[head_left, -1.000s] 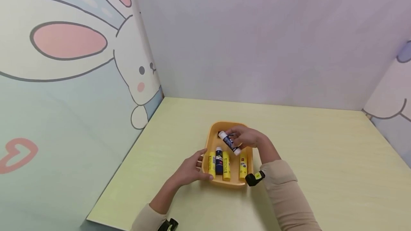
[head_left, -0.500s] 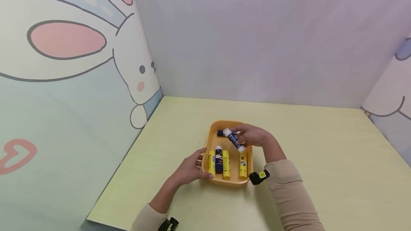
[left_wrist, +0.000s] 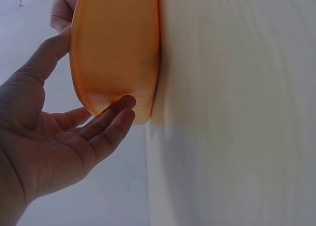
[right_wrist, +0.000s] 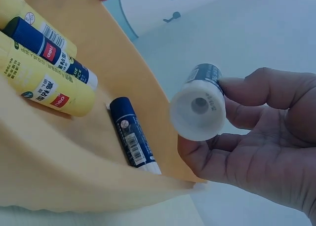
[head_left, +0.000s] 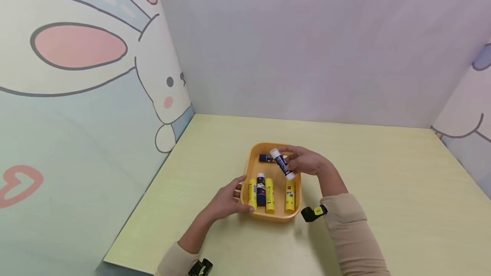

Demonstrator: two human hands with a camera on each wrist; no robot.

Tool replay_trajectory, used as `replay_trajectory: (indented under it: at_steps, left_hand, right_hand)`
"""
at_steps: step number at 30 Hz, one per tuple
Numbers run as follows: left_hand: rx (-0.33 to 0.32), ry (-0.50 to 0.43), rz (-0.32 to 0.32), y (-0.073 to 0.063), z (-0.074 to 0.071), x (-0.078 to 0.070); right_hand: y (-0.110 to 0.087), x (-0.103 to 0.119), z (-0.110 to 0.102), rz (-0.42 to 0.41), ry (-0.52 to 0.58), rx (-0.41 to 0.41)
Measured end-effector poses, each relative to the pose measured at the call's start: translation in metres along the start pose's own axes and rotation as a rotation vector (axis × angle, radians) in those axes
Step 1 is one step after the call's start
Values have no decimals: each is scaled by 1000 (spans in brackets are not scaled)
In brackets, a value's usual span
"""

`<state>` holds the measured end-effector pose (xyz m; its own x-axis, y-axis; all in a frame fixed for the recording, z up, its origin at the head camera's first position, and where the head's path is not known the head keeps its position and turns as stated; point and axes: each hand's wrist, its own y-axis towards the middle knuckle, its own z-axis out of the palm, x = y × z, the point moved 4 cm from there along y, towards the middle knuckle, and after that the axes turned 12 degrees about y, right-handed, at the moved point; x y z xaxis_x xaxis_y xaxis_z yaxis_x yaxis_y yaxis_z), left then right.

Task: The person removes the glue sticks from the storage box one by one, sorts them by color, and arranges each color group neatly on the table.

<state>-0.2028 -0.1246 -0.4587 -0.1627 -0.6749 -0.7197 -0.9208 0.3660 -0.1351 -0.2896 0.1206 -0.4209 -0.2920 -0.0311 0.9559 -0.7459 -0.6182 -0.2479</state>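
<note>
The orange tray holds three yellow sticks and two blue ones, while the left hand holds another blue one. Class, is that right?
Not quite: the right hand holds that other blue stick, as the head view shows. The rest stands.

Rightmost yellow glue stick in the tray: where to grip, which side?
I'd grip mid-barrel from above, fingers across its width. The yellow glue stick lies lengthwise, front to back; the tray's bare floor leaves room on its left, while the right wall looks tighter.
</note>
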Motion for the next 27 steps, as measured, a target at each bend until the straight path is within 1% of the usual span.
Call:
replay_trajectory:
  at_steps: [7, 13, 18, 22, 27]
  left_hand:
    - [4, -1, -7, -2, 0, -1]
    - [4, 3, -6, -3, 0, -1]
    - [6, -2, 6, -2, 2, -2]
    - [10, -5, 14, -1, 3, -3]
    - [9, 4, 0, -1, 3, -3]
  right_hand:
    - [-5, -2, -3, -26, 32, -65]
    - [-11, -5, -6, -64, 16, -89]
    - [-20, -6, -12, -69, 29, -139]
    - [-27, -7, -18, -75, 41, -158]
    - [-33, -4, -23, -83, 62, -177]
